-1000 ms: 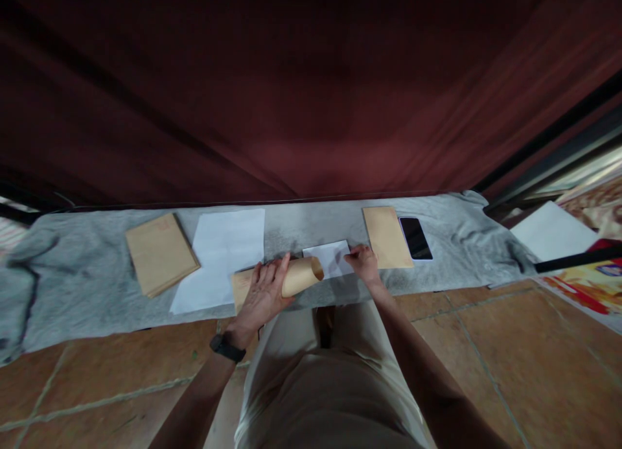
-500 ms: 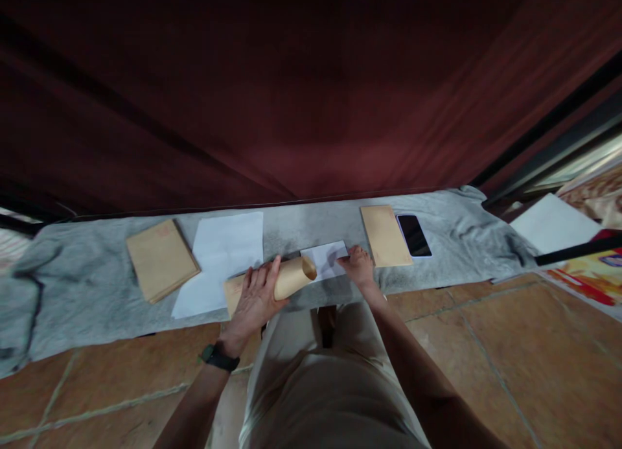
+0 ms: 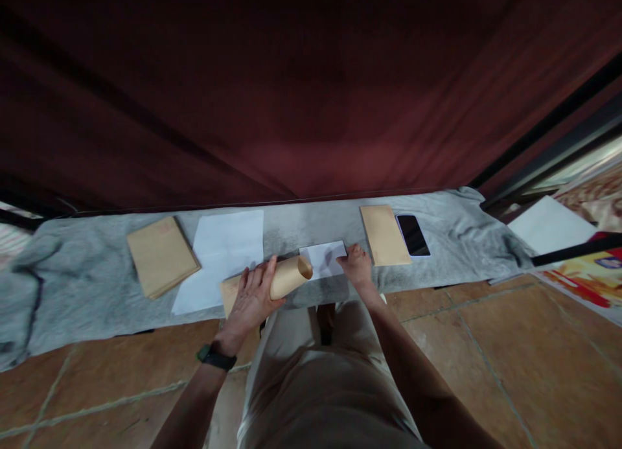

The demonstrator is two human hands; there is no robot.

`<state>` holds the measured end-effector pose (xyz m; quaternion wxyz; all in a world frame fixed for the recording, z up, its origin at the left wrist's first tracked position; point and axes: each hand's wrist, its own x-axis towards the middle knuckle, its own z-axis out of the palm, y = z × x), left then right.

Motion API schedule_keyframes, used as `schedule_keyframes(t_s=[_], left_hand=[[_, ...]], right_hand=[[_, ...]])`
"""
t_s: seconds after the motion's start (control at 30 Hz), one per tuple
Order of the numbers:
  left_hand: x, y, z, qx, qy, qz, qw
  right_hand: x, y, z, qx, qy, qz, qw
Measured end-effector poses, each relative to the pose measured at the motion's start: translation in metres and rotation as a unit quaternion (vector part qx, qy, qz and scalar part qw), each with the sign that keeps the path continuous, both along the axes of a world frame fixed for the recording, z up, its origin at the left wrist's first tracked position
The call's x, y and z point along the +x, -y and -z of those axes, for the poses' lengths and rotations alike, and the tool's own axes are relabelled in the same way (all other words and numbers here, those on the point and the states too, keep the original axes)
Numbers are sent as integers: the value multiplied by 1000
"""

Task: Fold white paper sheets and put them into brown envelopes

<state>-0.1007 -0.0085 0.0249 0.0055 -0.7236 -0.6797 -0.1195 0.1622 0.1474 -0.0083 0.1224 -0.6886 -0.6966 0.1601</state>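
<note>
My left hand (image 3: 253,298) grips a brown envelope (image 3: 287,277) that lies on the grey cloth (image 3: 72,287), bowing its mouth open toward the right. A folded white paper (image 3: 326,258) lies just right of that mouth, its near end partly at the opening. My right hand (image 3: 356,265) pinches the paper's right edge. I wear a dark watch on the left wrist.
On the cloth lie a stack of brown envelopes (image 3: 160,254) at left, white sheets (image 3: 221,254) beside it, one brown envelope (image 3: 383,234) and a black phone (image 3: 413,235) at right. A dark red curtain hangs behind. Tiled floor lies below; more paper (image 3: 549,223) sits far right.
Both hands shifted slightly left together with the envelope and paper; the folded paper sits a bit closer to the envelope's open mouth. The view also drifted a little.
</note>
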Motion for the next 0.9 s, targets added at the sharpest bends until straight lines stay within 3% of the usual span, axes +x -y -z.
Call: schedule_keyframes(t_s=[0.17,0.3,0.37,0.43,0.6,0.67,0.9], left_hand=[[-2,2,0,-2,11,0,1000],[-6,3,-1,-4,27,1,1000],[-8,3,-2,-8,34,2,999],[-10,4,-3,-15,40,4,999],[-9,3,-3,-31,44,19,998],[-7,2,-3,-33,39,24,998],[-4,2,-4,-22,20,36,999]], right_hand=[[4,-5,-2,-59,-110,-40,991],[17,-8,-4,-62,-206,-61,975],[28,-7,-4,-64,-327,-49,941],[40,-3,-5,-72,-449,-29,890],[61,12,-9,-86,-577,16,812],[63,19,-11,-109,-580,21,807],[63,28,-25,-126,-512,-35,849]])
